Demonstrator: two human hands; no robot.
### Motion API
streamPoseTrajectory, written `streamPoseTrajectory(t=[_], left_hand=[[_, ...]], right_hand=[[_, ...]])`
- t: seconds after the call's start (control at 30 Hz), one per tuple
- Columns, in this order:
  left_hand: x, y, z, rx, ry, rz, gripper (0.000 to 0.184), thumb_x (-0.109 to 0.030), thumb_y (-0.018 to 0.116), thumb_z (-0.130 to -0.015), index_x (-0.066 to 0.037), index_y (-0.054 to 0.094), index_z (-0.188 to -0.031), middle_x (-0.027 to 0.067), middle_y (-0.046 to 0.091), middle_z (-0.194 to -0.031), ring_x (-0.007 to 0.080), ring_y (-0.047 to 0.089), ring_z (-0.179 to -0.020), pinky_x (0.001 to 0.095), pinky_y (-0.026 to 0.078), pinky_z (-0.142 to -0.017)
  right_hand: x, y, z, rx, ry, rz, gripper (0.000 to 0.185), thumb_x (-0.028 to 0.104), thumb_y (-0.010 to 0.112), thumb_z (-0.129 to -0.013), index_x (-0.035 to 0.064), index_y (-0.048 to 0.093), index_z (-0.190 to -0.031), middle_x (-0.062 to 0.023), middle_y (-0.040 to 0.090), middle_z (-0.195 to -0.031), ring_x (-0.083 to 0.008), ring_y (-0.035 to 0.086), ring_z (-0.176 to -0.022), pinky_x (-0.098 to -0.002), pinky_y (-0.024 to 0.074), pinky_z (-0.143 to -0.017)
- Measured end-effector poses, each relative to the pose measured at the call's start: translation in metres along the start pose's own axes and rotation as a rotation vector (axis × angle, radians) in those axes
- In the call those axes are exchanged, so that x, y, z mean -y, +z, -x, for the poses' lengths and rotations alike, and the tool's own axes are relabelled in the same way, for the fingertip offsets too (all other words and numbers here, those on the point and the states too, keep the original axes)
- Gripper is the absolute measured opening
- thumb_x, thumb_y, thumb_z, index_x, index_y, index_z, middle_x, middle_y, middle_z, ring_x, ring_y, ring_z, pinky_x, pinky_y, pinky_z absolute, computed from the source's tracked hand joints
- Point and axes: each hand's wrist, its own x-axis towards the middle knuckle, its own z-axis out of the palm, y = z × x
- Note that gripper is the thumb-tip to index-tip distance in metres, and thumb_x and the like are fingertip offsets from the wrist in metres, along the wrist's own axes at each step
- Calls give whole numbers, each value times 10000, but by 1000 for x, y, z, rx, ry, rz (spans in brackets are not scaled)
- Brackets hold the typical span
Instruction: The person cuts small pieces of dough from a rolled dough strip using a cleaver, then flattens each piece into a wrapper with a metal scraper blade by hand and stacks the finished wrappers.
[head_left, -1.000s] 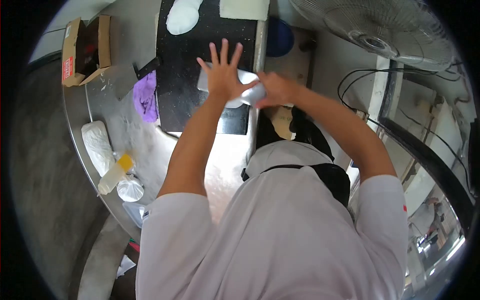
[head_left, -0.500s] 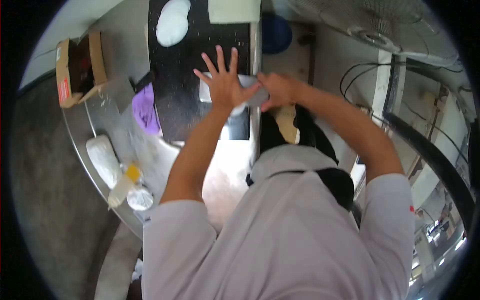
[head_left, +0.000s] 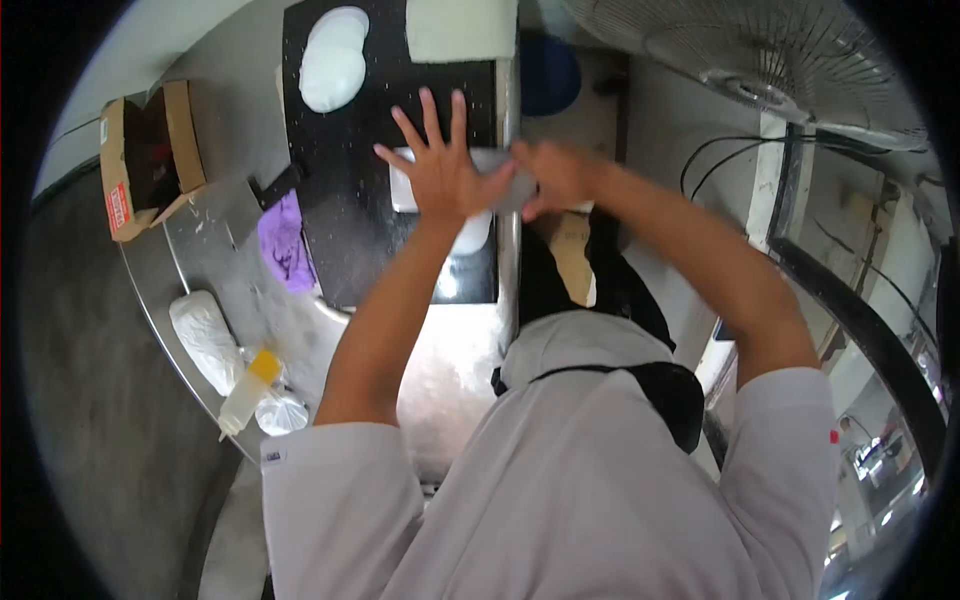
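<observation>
A wide, flat cleaver-like blade (head_left: 403, 190) lies across the black board (head_left: 370, 240), pale at its left end and grey towards the right. My left hand (head_left: 443, 183) rests over it with fingers spread. At the board's right edge, my right hand (head_left: 562, 178) is closed around the blade's right end; any handle is hidden in the fist. A smooth white piece (head_left: 472, 236) shows on the board just below the blade, partly covered by my left wrist. Farther up the board lie overlapping white rounds (head_left: 334, 62), flat and thin-looking.
A pale folded cloth or slab (head_left: 461, 30) lies at the board's far end. Left of the board are a purple cloth (head_left: 286, 243), a cardboard box (head_left: 150, 160), a white wrapped bundle (head_left: 205, 340) and a yellow-capped squeeze bottle (head_left: 250, 393). A fan (head_left: 750, 80) stands at upper right.
The view has shifted slightly, so the board and the things on the left sit lower in the picture. Both hands keep nearly the same pose on the blade.
</observation>
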Motion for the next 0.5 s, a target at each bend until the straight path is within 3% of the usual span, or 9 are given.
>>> streamPoseTrajectory(t=[0.07, 0.17, 0.33, 0.5], left_hand=[[4, -1, -13, -69, -49, 24, 1242, -860, 650, -708, -223, 191, -1670, 216, 144, -1711, 583, 78, -1528, 884, 86, -1043], [13, 0, -19, -66, -57, 33, 1240, -871, 632, -721, -221, 173, -1673, 223, 134, -1711, 568, 65, -1536, 870, 74, -1063], [0, 1, 12, 81, 7, -20, 1265, -854, 678, -686, -218, 199, -1670, 219, 97, -1722, 559, 19, -1547, 875, 47, -1059], [7, 7, -32, -97, -14, 39, 1221, -816, 688, -724, -238, 178, -1671, 200, 88, -1725, 570, 30, -1540, 886, 51, -1049]], right_hand=[[-13, -17, -11, -142, -203, 132, 821, 427, 914, -704, -18, 478, -1239, -286, 686, -1014, -500, 668, -1012, -521, 535, -873], [16, -42, -16, -98, -52, 170, 831, 318, 960, -636, -41, 530, -1250, -268, 706, -1039, -437, 694, -1065, -502, 559, -900], [7, 9, 5, -57, -74, -67, 794, 308, 958, -641, -45, 555, -1226, -261, 708, -1072, -431, 691, -1079, -492, 564, -910], [4, -38, -11, -103, -81, 97, 834, 332, 968, -619, -68, 566, -1231, -258, 704, -1114, -409, 692, -1090, -464, 565, -935]])
